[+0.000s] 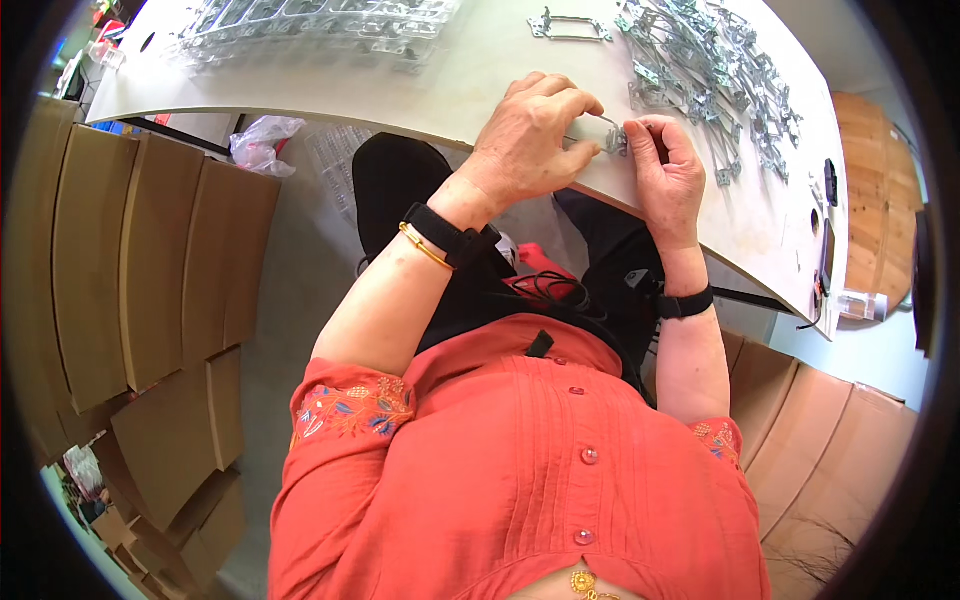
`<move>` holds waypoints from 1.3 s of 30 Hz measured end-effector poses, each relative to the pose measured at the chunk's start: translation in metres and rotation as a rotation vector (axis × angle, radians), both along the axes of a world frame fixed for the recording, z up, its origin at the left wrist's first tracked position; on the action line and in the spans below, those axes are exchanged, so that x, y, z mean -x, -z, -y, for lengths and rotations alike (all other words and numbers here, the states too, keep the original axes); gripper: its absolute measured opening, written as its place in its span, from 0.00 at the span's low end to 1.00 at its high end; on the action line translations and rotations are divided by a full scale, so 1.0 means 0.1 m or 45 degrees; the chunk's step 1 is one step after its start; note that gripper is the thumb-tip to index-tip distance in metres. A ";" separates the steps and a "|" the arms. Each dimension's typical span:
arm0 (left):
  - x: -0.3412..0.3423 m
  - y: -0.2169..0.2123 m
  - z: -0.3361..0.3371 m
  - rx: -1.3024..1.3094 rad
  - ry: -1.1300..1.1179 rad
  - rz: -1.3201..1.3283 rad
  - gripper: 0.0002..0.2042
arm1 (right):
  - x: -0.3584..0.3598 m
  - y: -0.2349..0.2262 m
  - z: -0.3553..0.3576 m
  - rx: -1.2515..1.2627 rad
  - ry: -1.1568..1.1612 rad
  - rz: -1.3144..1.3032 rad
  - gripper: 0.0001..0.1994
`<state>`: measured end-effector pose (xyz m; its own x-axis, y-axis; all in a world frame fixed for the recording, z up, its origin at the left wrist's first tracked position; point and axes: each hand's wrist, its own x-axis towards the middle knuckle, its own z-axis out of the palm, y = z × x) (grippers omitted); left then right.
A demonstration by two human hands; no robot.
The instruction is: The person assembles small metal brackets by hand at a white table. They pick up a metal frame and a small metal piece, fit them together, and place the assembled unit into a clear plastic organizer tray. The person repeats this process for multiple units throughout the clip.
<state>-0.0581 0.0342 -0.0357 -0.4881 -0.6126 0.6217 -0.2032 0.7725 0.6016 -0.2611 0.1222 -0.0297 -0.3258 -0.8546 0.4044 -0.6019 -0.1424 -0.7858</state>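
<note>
Near the front edge of the table, both my hands are at one small metal bracket (614, 137), a thin grey frame partly hidden by fingers. My left hand (535, 135) curls around its left part, thumb and forefinger at opposite sides. With thumb and forefinger pinched, my right hand (668, 175) grips the bracket's right end. Beyond my left hand lies a single rectangular metal frame (570, 27), flat on the table. A tangled heap of similar metal brackets (700, 75) spreads out beyond my right hand.
Clear plastic trays (310, 30) are stacked at the table's far left. The white table (450, 100) has its front edge just under my wrists. Cardboard boxes (155, 260) stand left, with more boxes (810, 430) at lower right. A wooden stool (875, 200) stands beyond the table's right edge.
</note>
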 end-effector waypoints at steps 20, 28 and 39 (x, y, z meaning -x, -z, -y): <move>0.01 0.04 0.02 0.012 0.005 -0.001 0.16 | 0.02 0.03 -0.01 -0.034 -0.001 -0.064 0.09; 0.01 0.01 0.01 -0.029 0.014 0.002 0.16 | 0.01 0.02 -0.05 -0.014 0.021 0.028 0.06; -0.02 -0.10 -0.04 -0.085 -0.014 0.048 0.17 | 0.00 -0.08 -0.15 -0.006 0.054 0.261 0.07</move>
<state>-0.0559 0.0385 -0.0259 -0.5035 -0.6574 0.5606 -0.2346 0.7285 0.6436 -0.2610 0.1373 -0.0221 -0.4363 -0.8401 0.3223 -0.4348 -0.1168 -0.8929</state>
